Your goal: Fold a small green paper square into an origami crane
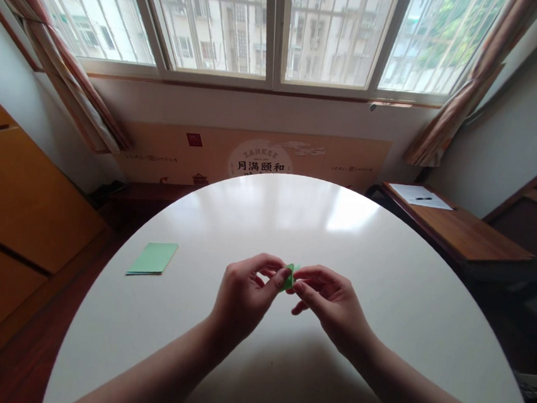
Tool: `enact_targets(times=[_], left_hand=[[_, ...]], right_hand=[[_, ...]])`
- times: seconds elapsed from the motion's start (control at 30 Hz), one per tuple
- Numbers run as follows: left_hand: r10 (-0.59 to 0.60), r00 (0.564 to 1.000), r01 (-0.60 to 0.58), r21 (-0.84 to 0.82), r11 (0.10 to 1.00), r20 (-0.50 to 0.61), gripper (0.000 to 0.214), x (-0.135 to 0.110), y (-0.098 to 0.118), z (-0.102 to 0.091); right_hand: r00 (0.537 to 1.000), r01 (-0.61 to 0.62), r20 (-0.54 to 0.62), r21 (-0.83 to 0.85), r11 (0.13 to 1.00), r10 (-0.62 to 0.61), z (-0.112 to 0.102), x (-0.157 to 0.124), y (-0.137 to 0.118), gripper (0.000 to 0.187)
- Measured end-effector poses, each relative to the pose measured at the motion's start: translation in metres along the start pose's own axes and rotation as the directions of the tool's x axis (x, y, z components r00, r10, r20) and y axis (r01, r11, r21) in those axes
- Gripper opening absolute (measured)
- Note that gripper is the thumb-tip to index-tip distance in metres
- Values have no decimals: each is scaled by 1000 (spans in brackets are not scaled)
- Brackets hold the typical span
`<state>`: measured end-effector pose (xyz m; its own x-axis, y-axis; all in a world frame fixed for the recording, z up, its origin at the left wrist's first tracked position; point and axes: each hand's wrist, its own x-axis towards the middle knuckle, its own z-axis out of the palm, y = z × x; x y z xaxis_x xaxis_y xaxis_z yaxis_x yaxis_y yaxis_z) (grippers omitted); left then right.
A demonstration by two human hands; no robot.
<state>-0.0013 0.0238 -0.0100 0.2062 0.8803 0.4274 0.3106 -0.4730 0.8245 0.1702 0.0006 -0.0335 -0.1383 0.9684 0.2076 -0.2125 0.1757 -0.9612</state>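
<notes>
A small folded piece of green paper point(289, 278) is held up between my two hands over the white round table point(155, 342). My left hand point(250, 288) pinches it between thumb and fingers, covering part of it. On the paper's right edge, the thumb and index finger of my right hand point(326, 296) are closed, while its other fingers curl loosely below. The exact shape of the folds is too small to make out. To the left on the table lies a stack of light green square paper point(153, 258).
At the right, a wooden side table point(484, 232) carries a white sheet point(418, 196) with a pen point(423, 198) on it. An orange-brown cabinet point(17, 190) stands at the left. Behind the table are a printed board point(160, 143) and a barred window point(219, 25) with curtains.
</notes>
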Motion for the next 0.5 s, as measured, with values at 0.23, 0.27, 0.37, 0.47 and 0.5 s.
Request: enact_targets(times=[0.23,0.27,0.37,0.47,0.5], left_hand=[[44,999,-44,11,999,-25,14,0,0,1],[51,998,-50,11,999,-30,14,0,1,1],[72,997,-71,15,997,-42,12,-1,1,1],[62,997,-61,17,998,-53,12,-3,1,2],[51,997,-50,13,999,-57,12,-3,1,2]], right_hand=[[999,36,18,-36,999,-35,1,-1,1,15],[999,36,17,-32,999,-35,2,-1,2,15],[999,37,9,-15,999,-36,3,-2,3,16],[1000,27,-3,7,1000,-27,4,-2,3,18],[1000,19,-9,17,1000,-19,5,-2,3,18]])
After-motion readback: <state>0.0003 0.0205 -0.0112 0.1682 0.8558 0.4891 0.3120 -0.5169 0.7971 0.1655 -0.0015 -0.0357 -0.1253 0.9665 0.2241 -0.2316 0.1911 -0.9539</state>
